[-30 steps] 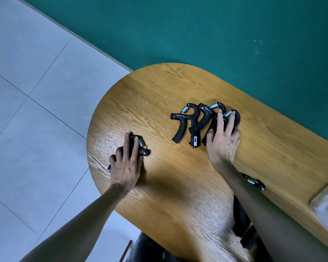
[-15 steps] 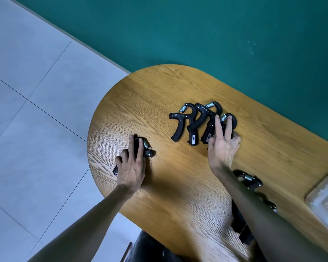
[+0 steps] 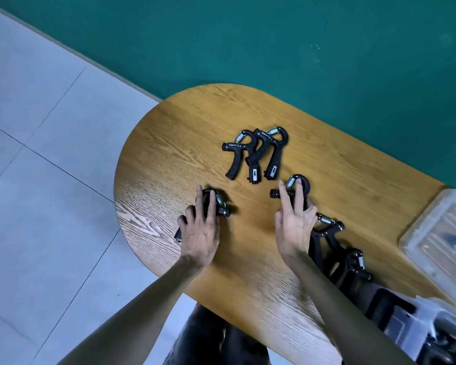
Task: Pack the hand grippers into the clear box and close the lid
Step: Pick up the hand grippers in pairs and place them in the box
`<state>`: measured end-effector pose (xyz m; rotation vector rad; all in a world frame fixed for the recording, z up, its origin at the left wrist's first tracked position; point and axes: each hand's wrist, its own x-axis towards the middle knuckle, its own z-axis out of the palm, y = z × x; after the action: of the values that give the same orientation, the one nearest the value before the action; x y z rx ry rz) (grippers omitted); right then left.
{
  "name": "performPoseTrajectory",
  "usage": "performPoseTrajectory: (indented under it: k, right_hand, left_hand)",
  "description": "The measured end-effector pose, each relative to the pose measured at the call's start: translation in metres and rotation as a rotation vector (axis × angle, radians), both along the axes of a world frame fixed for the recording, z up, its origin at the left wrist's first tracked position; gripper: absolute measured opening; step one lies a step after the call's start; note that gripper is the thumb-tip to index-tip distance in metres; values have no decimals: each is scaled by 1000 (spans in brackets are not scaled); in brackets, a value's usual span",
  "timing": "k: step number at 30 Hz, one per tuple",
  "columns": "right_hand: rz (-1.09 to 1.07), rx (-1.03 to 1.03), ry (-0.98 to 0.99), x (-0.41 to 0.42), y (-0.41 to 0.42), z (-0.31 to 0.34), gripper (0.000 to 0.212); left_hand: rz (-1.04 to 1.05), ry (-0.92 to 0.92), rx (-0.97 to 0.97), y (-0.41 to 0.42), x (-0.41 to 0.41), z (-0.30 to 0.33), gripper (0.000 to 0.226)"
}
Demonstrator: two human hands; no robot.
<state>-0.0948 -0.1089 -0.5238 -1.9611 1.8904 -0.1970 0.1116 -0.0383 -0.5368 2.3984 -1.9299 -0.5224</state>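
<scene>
Several black hand grippers with metal springs lie on the round-ended wooden table (image 3: 169, 143). My left hand (image 3: 199, 230) rests on one hand gripper (image 3: 220, 206) at the table's left side, fingers curled over it. My right hand (image 3: 294, 222) holds another hand gripper (image 3: 299, 184), pulled away from a pair of overlapping grippers (image 3: 256, 154) farther back. More grippers (image 3: 332, 241) lie beside my right forearm. The clear box's lid (image 3: 437, 241) sits at the right edge, and a clear box (image 3: 416, 327) with dark items shows at the lower right.
A green wall (image 3: 248, 35) runs behind the table. Grey floor tiles (image 3: 37, 154) lie to the left. My dark-trousered legs (image 3: 216, 338) show below the table's near edge.
My right hand has drawn one gripper out of the far cluster toward me. My left hand has slid its gripper rightward along the table. The view has shifted, bringing the clear box into sight.
</scene>
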Motion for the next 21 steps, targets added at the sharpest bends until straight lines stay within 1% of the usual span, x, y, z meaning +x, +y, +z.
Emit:
performPoseTrajectory:
  k: [2, 4, 8, 11, 15, 19, 21]
  right_hand:
    - [0, 9, -4, -2, 20, 2, 76]
    - [-7, 13, -11, -7, 37, 8, 75]
    - [-49, -18, -35, -16, 59, 13, 73]
    - [-85, -48, -51, -26, 74, 16, 73]
    - [-106, -68, -32, -42, 94, 23, 71]
    - [-71, -95, -10, -62, 110, 48, 68]
    - [-77, -106, -12, -70, 117, 67, 67]
  left_hand:
    - [-12, 32, 4, 5, -7, 2, 84]
    - [-27, 13, 6, 14, -15, 6, 84]
    - [-42, 73, -21, 21, -33, 17, 75]
    - [-84, 73, -53, 28, -53, 23, 74]
    - [-90, 69, -37, 39, -80, 33, 72]
    - [-97, 30, 14, 48, -110, 66, 69]
    - [-83, 15, 4, 52, -123, 82, 68]
